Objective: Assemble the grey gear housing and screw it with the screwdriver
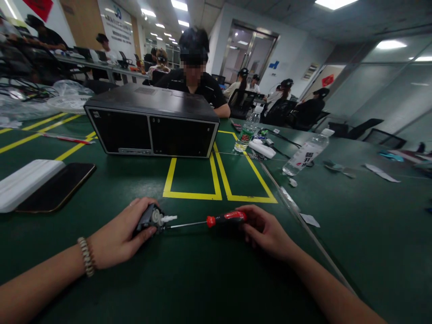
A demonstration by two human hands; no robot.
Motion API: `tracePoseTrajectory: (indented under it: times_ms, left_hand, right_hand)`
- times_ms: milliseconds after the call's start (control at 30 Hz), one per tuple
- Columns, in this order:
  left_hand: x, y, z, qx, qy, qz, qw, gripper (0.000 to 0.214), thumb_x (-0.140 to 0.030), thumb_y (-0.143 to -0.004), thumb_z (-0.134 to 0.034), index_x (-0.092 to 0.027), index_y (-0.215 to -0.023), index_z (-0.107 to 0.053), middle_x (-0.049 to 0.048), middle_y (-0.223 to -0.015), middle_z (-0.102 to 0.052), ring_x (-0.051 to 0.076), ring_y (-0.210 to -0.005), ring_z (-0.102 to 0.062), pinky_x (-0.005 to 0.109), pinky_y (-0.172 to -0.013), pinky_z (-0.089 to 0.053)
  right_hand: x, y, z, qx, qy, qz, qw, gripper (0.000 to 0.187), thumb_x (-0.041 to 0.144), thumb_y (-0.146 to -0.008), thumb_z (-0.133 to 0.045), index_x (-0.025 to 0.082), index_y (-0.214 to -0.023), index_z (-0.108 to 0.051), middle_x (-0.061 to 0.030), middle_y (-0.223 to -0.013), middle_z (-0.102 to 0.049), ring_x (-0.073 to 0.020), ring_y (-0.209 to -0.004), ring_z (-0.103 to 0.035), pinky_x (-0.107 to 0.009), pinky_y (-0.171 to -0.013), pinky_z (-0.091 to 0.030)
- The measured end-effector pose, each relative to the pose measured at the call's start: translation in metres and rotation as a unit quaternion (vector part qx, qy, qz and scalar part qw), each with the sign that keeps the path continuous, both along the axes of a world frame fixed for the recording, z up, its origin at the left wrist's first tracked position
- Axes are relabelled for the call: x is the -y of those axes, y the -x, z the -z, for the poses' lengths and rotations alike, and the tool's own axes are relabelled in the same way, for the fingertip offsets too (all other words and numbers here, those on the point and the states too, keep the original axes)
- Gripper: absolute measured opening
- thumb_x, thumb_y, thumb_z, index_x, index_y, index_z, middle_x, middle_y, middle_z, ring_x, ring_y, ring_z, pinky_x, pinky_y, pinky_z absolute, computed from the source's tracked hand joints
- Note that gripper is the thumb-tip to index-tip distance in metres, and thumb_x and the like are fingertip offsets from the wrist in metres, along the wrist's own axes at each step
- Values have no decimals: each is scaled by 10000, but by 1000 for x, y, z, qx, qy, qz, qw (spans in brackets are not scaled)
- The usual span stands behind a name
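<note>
My left hand, with a beaded bracelet at the wrist, is closed around a small dark mechanical part. White plastic gears and a white shaft show on the side of the part that faces right. My right hand grips the end of a red-and-black screwdriver between thumb and fingers. The screwdriver lies nearly level, its thin metal blade pointing left. Its tip meets the lower right edge of the dark part, close to my left thumb; whether it sits in a screw is too small to tell.
A large black computer case lies ahead, a person sitting behind it. Left are a dark phone and a white box. Two water bottles stand right, near cables and paper scraps. Yellow tape marks the green table.
</note>
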State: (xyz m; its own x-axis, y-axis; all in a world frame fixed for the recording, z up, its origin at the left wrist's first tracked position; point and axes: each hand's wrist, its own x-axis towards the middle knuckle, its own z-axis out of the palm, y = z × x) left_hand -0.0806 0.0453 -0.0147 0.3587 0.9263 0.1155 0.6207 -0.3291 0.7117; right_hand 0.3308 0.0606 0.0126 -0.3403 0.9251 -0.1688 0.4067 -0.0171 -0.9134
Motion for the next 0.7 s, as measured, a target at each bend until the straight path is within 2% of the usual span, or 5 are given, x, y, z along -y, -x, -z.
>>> tracePoseTrajectory:
  times_ms: [133,200,367,500,700]
  left_hand:
    - [-2,2,-2,-21,23,8,999,381,-387,-984,-566,-253,-1335,-499,103,-1238,-620,319,-1060,-629,521,-945,-512]
    - [-2,2,-4,-19,22,5,1000,377,-377,-979,-570,-254,-1328,-501,100,-1236,-617,318,-1060,-626,518,-940,-511]
    - [-1,0,-5,-17,10,3,1000,366,-371,-987,-549,-245,-1327,-497,101,-1207,-614,311,-1036,-620,528,-932,-505]
    - [-1,0,-5,-16,13,4,1000,372,-365,-987,-541,-244,-1335,-490,109,-1221,-605,314,-1053,-613,542,-947,-499]
    - [-1,0,-5,-15,5,-1,1000,373,-346,-959,-573,-235,-1310,-509,107,-1193,-632,311,-1021,-624,509,-910,-512]
  right_hand:
    - [-3,0,1,9,-8,-14,1000,314,397,-991,-657,167,-1205,-665,-50,-879,-698,-152,-644,-651,-274,-502,-539]
    - [-3,1,0,14,-12,-10,1000,340,464,-1010,-623,155,-1140,-685,-43,-838,-677,-148,-624,-640,-274,-489,-529]
    - [1,3,0,11,-13,2,1000,472,352,-939,-716,183,-1361,-588,-66,-969,-717,-165,-667,-675,-291,-513,-564]
    - [0,-1,3,13,-12,-5,1000,423,288,-925,-720,192,-1320,-603,-71,-986,-731,-169,-683,-684,-291,-520,-571]
    - [-3,-3,1,34,-18,-17,999,372,429,-1013,-634,168,-1273,-679,-51,-858,-714,-151,-620,-653,-292,-514,-553]
